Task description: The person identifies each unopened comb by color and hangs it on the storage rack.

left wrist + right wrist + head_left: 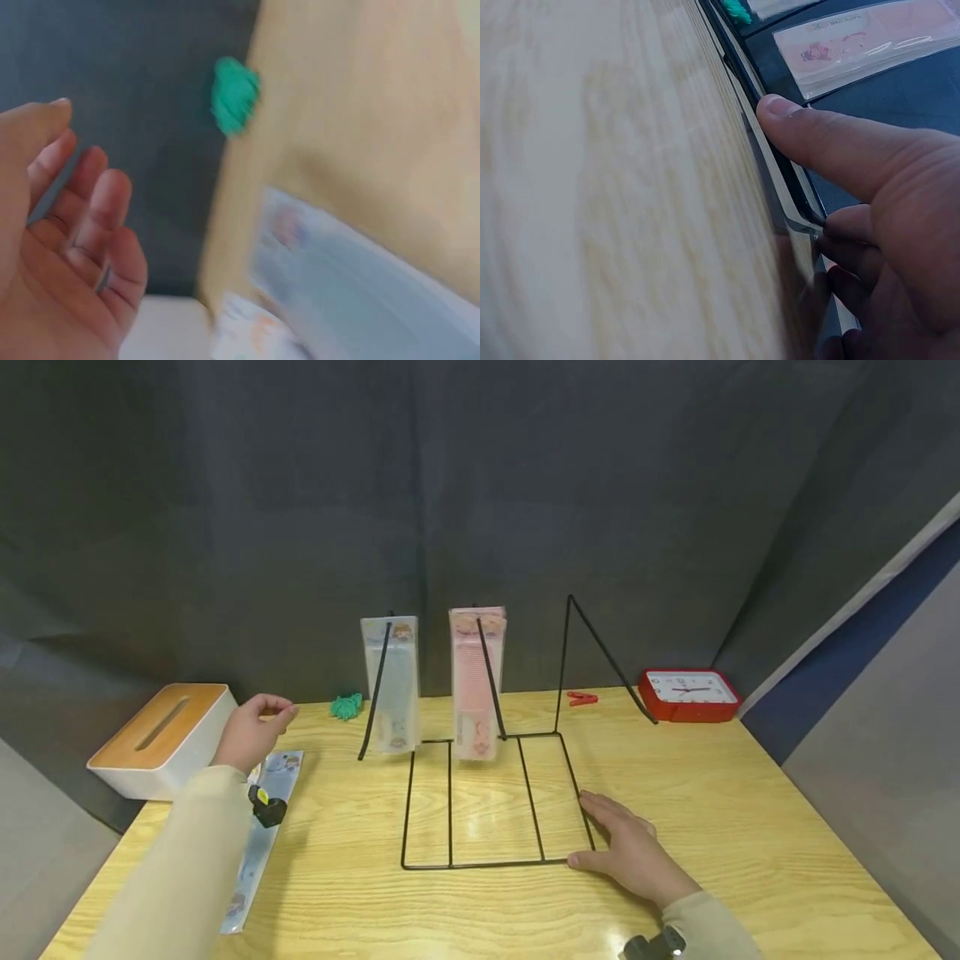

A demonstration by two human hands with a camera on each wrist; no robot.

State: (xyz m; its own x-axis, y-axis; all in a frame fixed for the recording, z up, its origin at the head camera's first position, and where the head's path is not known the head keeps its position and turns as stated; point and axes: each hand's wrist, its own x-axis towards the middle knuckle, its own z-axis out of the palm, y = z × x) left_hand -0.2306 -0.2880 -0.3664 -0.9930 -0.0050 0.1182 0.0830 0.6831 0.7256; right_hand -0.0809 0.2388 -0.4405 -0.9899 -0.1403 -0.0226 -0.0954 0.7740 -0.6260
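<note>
My left hand (251, 731) is raised beside the tissue box, its fingers loosely bent and nothing between them. Below its wrist, a flat blue packet (251, 868) lies on the table, partly hidden by the sleeve; the left wrist view shows its printed end (289, 229). A black wire rack (495, 864) stands at the middle. My right hand (630, 847) holds the rack's near right corner, the thumb (802, 127) on the front bar and the fingers at the side bar. One blue packet (401, 685) hangs on the left hook, and pink packets (467, 693) hang on the middle one. The right hook (611, 660) is bare.
A white tissue box with a wooden lid (161, 727) stands at the left. Behind the rack lie a green tangled bundle (346, 707) and a red clip (582, 698). A red clock (690, 695) sits at the back right. Dark cloth hangs behind the table.
</note>
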